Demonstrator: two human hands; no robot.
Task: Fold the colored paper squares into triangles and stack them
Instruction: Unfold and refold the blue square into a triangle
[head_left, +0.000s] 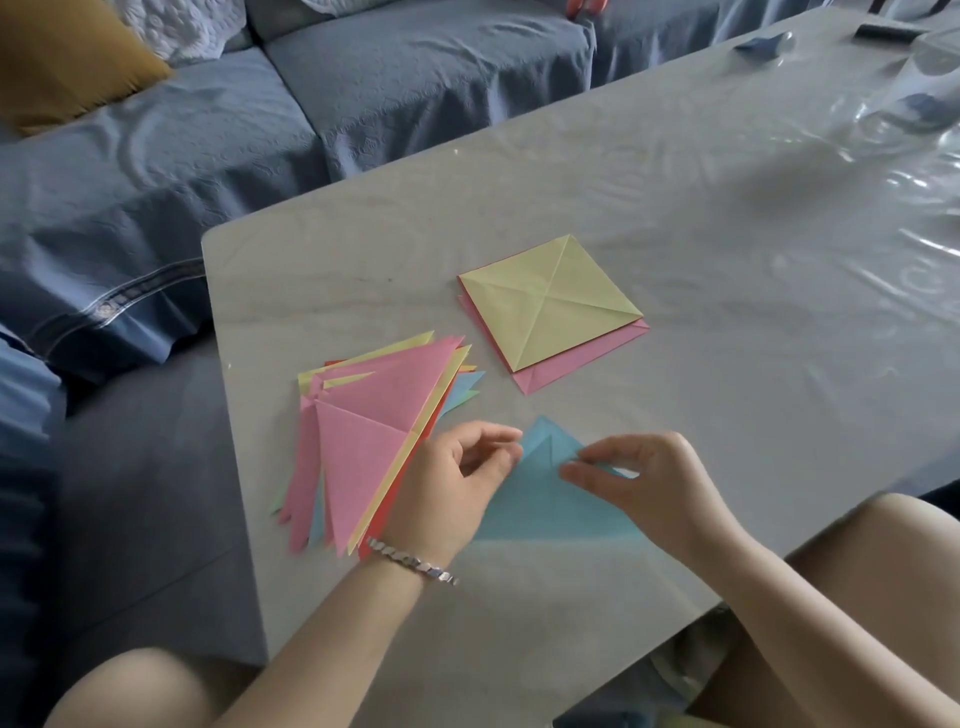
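Note:
A light blue paper (550, 499), folded into a triangle, lies on the table between my hands. My right hand (639, 483) pinches its upper flap near the top corner. My left hand (457, 483) has curled fingers at the paper's left edge; whether they pinch the edge is unclear. To the left lies a fanned stack of folded triangles (374, 431), pink on top with yellow, blue and red beneath. Farther back sits a pile of unfolded squares (550, 301), a creased yellow-green sheet on top, pink and red under it.
The grey table (727, 260) carries a glossy plastic cover that wrinkles at the right. A blue sofa (156, 182) with a mustard cushion (67, 57) runs along the far and left sides. My bare knees flank the near table edge.

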